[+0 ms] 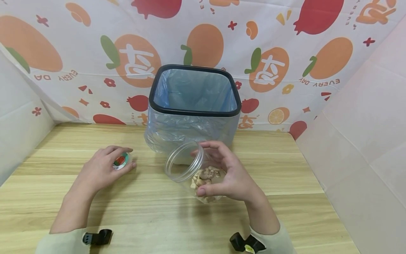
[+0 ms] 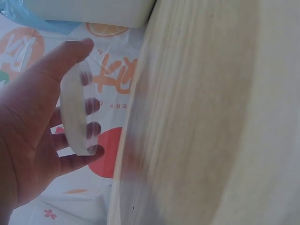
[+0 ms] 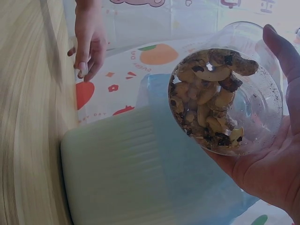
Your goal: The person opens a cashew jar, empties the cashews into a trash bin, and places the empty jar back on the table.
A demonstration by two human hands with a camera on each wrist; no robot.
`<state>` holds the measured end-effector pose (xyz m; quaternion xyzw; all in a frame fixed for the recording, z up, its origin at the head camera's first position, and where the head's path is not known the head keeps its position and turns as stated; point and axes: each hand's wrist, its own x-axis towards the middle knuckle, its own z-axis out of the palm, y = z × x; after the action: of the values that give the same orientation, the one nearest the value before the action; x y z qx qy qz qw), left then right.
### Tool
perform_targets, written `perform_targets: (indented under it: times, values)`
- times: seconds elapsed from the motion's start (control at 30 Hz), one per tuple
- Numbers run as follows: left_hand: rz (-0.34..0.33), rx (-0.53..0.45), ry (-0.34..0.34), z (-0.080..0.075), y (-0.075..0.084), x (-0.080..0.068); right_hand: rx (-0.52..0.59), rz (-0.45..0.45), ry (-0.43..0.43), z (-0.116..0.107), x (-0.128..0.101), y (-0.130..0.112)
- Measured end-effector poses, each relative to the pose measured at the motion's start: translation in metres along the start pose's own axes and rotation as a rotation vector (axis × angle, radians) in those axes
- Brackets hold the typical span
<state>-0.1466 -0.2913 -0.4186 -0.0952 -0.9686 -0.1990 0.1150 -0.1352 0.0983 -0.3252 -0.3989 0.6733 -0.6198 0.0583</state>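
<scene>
My right hand point(image 1: 236, 178) grips a clear plastic jar point(image 1: 199, 165) around its side, fingers at the back and thumb in front. The jar is tilted, its open mouth facing up and left, in front of the bin. Cashews and other nut pieces point(image 1: 206, 176) lie inside it; in the right wrist view they show with dark bits point(image 3: 206, 98) through the jar's bottom. To the left, my left hand point(image 1: 101, 169) holds a round clear lid point(image 1: 120, 161) with a green and red label, low over the table. In the left wrist view the fingers curl around the lid's edge point(image 2: 74, 112).
A bin point(image 1: 190, 125) with a black rim and a bluish plastic liner stands at the back middle of the wood-grain table point(image 1: 152, 218). Behind it hangs a fruit-printed cloth point(image 1: 247, 21). Pale walls point(image 1: 368, 141) close off the left and right sides.
</scene>
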Motion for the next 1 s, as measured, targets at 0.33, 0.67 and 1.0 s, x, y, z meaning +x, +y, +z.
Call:
perform_targets:
  times: [0.33,0.67,1.0]
  values:
    - [-0.010,0.009,-0.055,0.001,-0.006,-0.001,0.010,0.004,-0.009,0.000,0.001,0.000]
    - [-0.033,0.002,-0.156,0.000,-0.008,-0.002,0.015,-0.004,-0.010,-0.001,0.001,0.000]
    - [-0.029,-0.006,-0.217,0.004,-0.012,-0.003,0.014,-0.001,-0.008,-0.001,0.000,0.000]
